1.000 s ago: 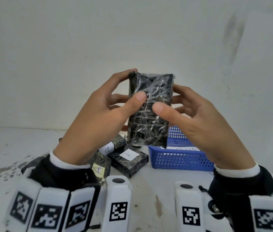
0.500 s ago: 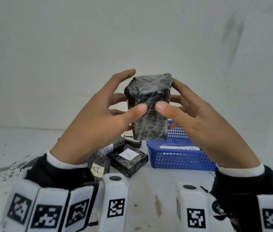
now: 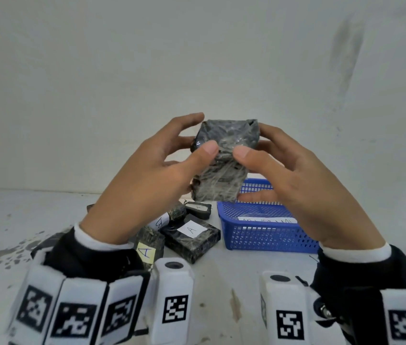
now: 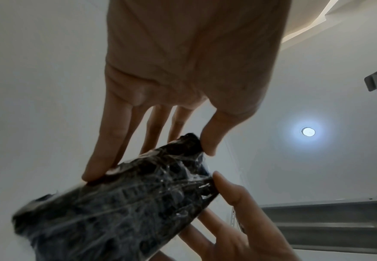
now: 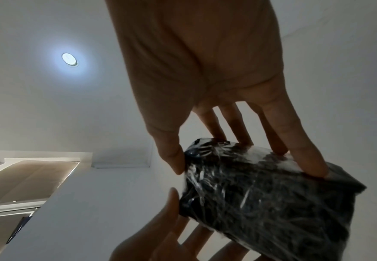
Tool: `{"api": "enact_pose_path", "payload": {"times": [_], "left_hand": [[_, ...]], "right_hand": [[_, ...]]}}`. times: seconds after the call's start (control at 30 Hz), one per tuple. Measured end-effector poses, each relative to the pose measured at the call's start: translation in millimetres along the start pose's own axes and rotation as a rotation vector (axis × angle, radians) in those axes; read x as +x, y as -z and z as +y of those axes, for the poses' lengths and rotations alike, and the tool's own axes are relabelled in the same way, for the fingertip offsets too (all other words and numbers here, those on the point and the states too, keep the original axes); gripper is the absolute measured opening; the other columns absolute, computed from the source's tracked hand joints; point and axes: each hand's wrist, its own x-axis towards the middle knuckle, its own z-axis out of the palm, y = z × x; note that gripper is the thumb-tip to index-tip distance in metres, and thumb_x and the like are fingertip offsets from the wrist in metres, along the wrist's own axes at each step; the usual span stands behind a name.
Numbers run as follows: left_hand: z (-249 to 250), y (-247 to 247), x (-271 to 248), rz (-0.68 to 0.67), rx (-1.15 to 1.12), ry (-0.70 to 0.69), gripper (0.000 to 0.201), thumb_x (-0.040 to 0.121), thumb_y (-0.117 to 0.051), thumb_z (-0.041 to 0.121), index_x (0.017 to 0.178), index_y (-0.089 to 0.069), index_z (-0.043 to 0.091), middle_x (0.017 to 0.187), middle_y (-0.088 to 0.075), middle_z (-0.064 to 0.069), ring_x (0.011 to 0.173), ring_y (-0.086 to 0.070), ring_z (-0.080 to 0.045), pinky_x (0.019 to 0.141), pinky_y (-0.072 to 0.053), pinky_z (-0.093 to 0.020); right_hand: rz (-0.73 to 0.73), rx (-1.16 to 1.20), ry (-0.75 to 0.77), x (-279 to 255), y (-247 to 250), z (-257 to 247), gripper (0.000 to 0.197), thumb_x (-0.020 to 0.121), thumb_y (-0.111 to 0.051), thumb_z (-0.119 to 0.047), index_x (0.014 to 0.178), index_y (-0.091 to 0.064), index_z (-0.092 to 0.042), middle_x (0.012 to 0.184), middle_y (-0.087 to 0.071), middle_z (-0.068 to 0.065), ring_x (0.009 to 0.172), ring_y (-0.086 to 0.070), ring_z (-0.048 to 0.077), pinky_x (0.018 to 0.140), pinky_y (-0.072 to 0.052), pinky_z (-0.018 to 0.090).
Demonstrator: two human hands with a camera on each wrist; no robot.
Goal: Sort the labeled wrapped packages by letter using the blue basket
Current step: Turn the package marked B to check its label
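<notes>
A black package wrapped in clear film (image 3: 224,160) is held up in front of me, above the table, between both hands. My left hand (image 3: 167,170) pinches its left side, thumb on the near face and fingers behind. My right hand (image 3: 279,170) pinches the right side the same way. No label shows on the faces I can see. The left wrist view shows the package (image 4: 120,206) under the left hand's fingers (image 4: 107,150); the right wrist view shows the package (image 5: 270,197) under the right hand's fingers (image 5: 294,141). The blue basket (image 3: 266,232) stands on the table below right.
On the white table (image 3: 221,282) lie several more wrapped packages: one with a white "A" label (image 3: 192,230), one with a yellow "A" label (image 3: 147,250), a rolled one (image 3: 169,215) and a dark one behind (image 3: 198,207). A white wall rises close behind.
Both hands have tipped the held package so its top leans toward me, showing its top end; it sits slightly lower and nearer than a second ago.
</notes>
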Motion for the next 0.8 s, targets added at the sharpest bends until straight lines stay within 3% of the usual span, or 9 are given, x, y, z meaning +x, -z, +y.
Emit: {"api": "enact_pose_path", "payload": {"times": [0.1,0.23,0.33,0.43,0.6,0.67,0.73,0.8], "left_hand": [[-0.3,-1.0,0.5,0.002,0.012,-0.005,0.059,0.067,-0.064,0.057,0.124,-0.058,0.047,0.117,-0.068,0.013,0.097,-0.071,-0.014,0.089,-0.055,-0.048],[3.0,-1.2,-0.1,0.030,0.000,-0.001,0.041,0.074,-0.061,0.042,0.115,-0.064,0.043,0.110,-0.069,0.017,0.094,-0.070,-0.018,0.087,-0.057,-0.049],[6.0,-2.2,-1.2,0.055,-0.015,-0.010,0.031,0.078,-0.066,0.041,0.109,-0.066,0.038,0.109,-0.068,0.016,0.091,-0.071,-0.021,0.085,-0.058,-0.050],[3.9,-2.1,-0.8,0.079,-0.030,-0.013,0.019,0.087,-0.071,0.027,0.104,-0.066,0.033,0.109,-0.067,0.012,0.086,-0.072,-0.022,0.082,-0.057,-0.053],[1.7,-4.9,-0.1,0.113,-0.028,-0.021,0.011,0.088,-0.069,0.025,0.097,-0.065,0.030,0.108,-0.067,0.009,0.082,-0.073,-0.020,0.081,-0.058,-0.052],[2.8,-5.8,-0.7,0.110,-0.033,-0.016,0.008,0.087,-0.069,0.032,0.094,-0.065,0.031,0.107,-0.067,0.008,0.080,-0.072,-0.012,0.078,-0.060,-0.044],[5.0,-5.6,-0.7,0.095,-0.039,0.027,0.022,0.084,-0.066,0.051,0.094,-0.064,0.032,0.102,-0.070,0.005,0.078,-0.071,-0.009,0.072,-0.060,-0.033],[7.4,-5.3,-1.4,0.055,-0.036,0.082,0.029,0.085,-0.056,0.058,0.100,-0.058,0.033,0.092,-0.074,0.005,0.076,-0.072,-0.012,0.072,-0.060,-0.032]], "right_hand": [[0.013,0.024,0.004,0.0,-0.7,0.5,0.064,0.072,-0.069,-0.052,0.132,-0.059,-0.033,0.129,-0.066,-0.008,0.104,-0.072,0.014,0.071,-0.064,0.041],[0.042,0.059,0.028,-0.2,-0.7,1.8,0.048,0.081,-0.071,-0.039,0.127,-0.062,-0.027,0.124,-0.067,-0.009,0.101,-0.073,0.014,0.072,-0.064,0.040],[0.065,0.073,0.068,0.9,-0.4,4.1,0.039,0.085,-0.074,-0.028,0.123,-0.064,-0.027,0.124,-0.067,-0.009,0.106,-0.071,0.019,0.074,-0.064,0.041],[0.074,0.082,0.096,1.9,-1.3,6.6,0.038,0.084,-0.075,-0.029,0.120,-0.064,-0.029,0.125,-0.066,-0.007,0.112,-0.068,0.022,0.076,-0.063,0.043],[0.062,0.043,0.135,1.7,-2.7,8.1,0.033,0.086,-0.075,-0.027,0.117,-0.063,-0.031,0.123,-0.066,-0.009,0.114,-0.067,0.021,0.079,-0.063,0.045],[0.063,0.038,0.155,1.2,-1.6,7.8,0.031,0.086,-0.075,-0.025,0.114,-0.063,-0.030,0.121,-0.067,-0.008,0.111,-0.068,0.019,0.079,-0.063,0.045],[0.059,0.037,0.173,0.5,-0.6,7.3,0.030,0.086,-0.076,-0.022,0.112,-0.064,-0.030,0.119,-0.068,-0.008,0.111,-0.068,0.016,0.085,-0.061,0.046],[0.062,0.026,0.208,0.4,-1.8,6.9,0.031,0.084,-0.079,-0.023,0.111,-0.065,-0.031,0.120,-0.068,-0.006,0.114,-0.067,0.016,0.096,-0.056,0.048]]}}
